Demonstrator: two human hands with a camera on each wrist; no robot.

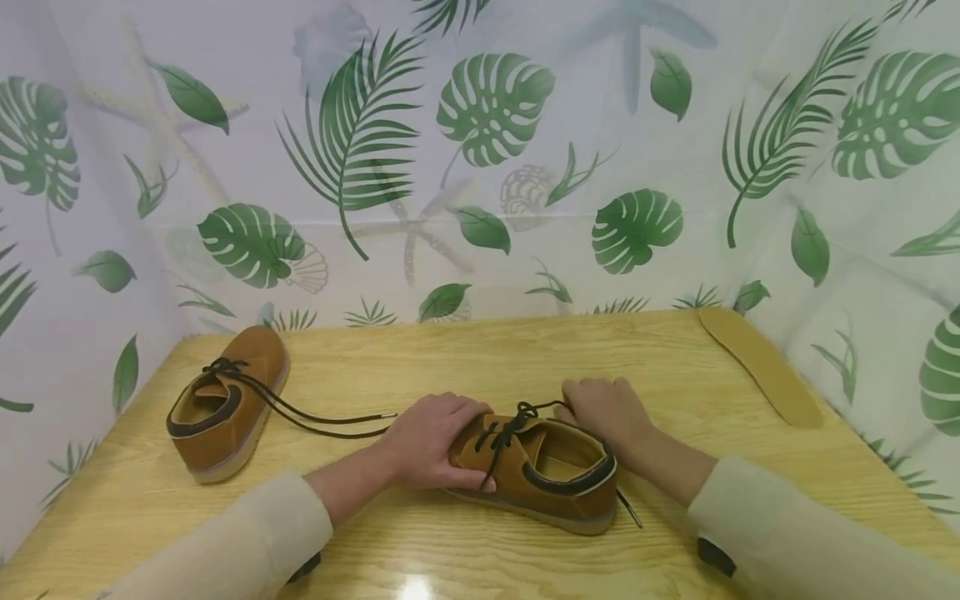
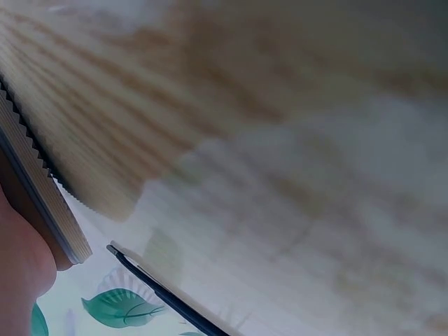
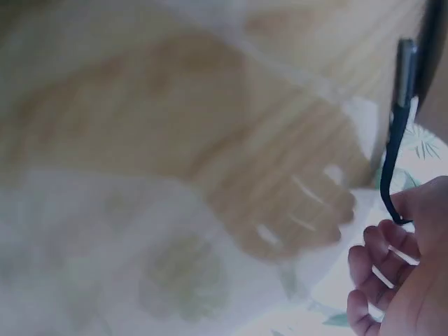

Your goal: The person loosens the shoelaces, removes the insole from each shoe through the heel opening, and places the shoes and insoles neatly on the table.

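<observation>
A brown lace-up shoe (image 1: pixel 573 507) with a black collar lies in front of me, its toe to the left. My left hand (image 1: pixel 438 442) grips it around the toe, thumb along the near side. The left wrist view catches the edge of its sole (image 2: pixel 49 189) beside that hand. At the shoe's far side, my right hand (image 1: pixel 611 421) pinches the black shoelace (image 1: pixel 552 404), which forms a small loop above the tongue. Between thumb and fingers in the right wrist view runs the lace (image 3: pixel 393 154), and a metal tip shows there.
Another brown shoe (image 1: pixel 232 442) stands at the left, its long laces (image 1: pixel 322 421) trailing right toward my left hand. A tan insole (image 1: pixel 757 367) lies at the right edge of the wooden table (image 1: pixel 480 358). Leaf-printed cloth (image 1: pixel 525 275) hangs behind and at both sides.
</observation>
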